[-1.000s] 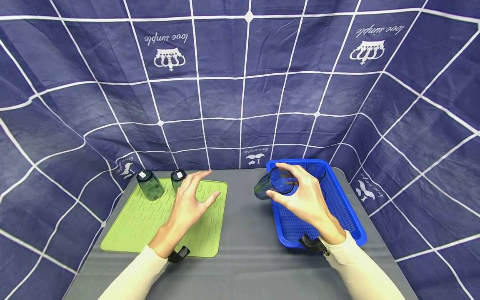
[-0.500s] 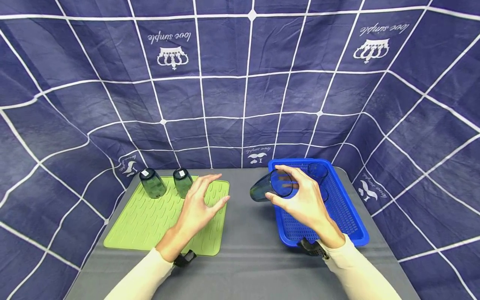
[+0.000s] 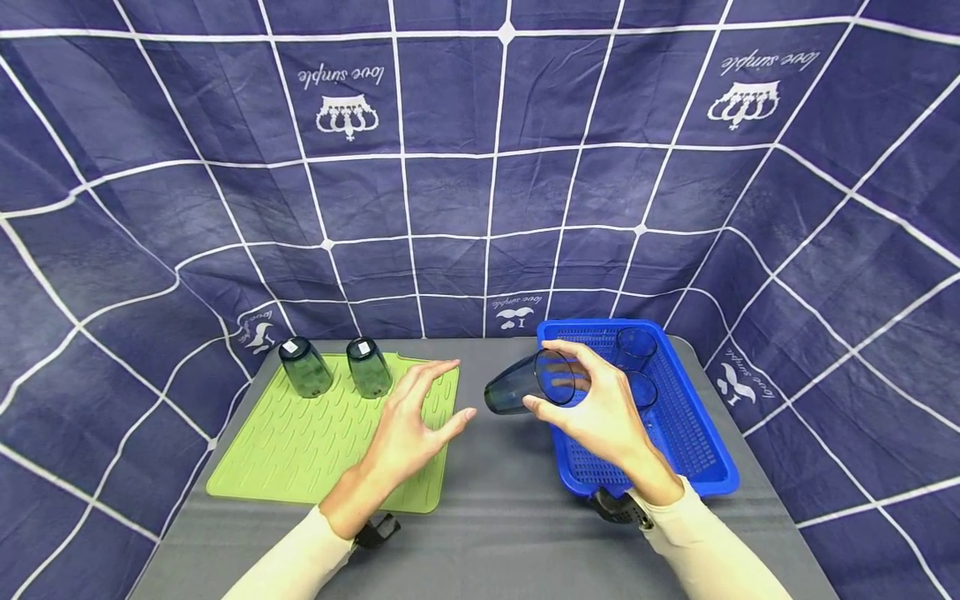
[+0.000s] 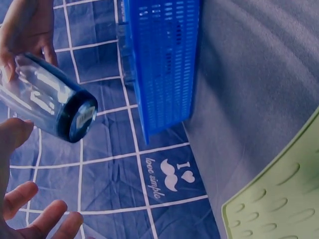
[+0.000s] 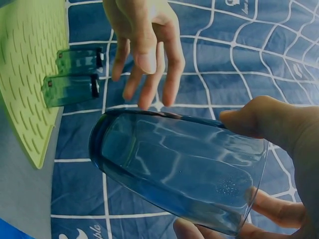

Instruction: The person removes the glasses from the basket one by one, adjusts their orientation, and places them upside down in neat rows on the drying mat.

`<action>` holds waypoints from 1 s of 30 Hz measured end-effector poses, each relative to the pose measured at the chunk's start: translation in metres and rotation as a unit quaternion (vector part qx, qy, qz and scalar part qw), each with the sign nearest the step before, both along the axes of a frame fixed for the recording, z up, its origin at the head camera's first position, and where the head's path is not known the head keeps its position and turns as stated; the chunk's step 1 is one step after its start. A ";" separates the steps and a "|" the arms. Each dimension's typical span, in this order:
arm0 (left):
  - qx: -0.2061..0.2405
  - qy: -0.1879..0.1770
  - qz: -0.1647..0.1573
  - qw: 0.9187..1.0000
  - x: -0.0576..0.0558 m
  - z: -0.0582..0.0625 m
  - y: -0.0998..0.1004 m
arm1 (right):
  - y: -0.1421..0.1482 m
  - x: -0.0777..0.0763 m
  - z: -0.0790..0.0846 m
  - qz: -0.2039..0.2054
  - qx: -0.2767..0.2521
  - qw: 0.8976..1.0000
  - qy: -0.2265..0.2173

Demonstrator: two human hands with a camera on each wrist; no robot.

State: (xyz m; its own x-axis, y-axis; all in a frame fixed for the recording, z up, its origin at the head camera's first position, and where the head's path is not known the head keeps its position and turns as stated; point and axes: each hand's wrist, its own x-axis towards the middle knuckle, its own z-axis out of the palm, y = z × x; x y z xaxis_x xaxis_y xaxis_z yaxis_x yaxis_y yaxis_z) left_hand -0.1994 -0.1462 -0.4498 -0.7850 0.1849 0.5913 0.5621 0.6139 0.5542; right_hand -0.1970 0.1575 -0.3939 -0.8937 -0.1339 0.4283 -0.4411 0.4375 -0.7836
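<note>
My right hand (image 3: 600,404) grips a blue-tinted drinking glass (image 3: 513,387) near its rim, between thumb and fingers. The glass lies tilted in the air, its base pointing left toward my other hand; a label (image 4: 86,115) shows on that base in the left wrist view. My left hand (image 3: 408,425) is held in the air over the right part of the green mat (image 3: 262,462), thumb and fingers spread and apart from the glass. Two more glasses stand upside down at the mat's back: one glass (image 3: 306,371) at the left, another glass (image 3: 370,371) beside it.
A blue plastic basket (image 3: 723,471) stands on the right of the grey table (image 3: 502,517), with two glasses in it, one glass (image 3: 636,346) behind the other glass (image 3: 641,390). A dark blue checked cloth (image 3: 450,196) hangs behind and at both sides.
My right hand has carried the glass leftward, out from over the basket, and its base has swung further left. My left hand has moved right, uncovering the second glass on the mat.
</note>
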 end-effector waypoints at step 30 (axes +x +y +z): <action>0.066 -0.039 -0.076 0.994 0.009 0.000 0.007 | -0.016 0.007 -0.008 0.075 -0.172 0.979 -0.082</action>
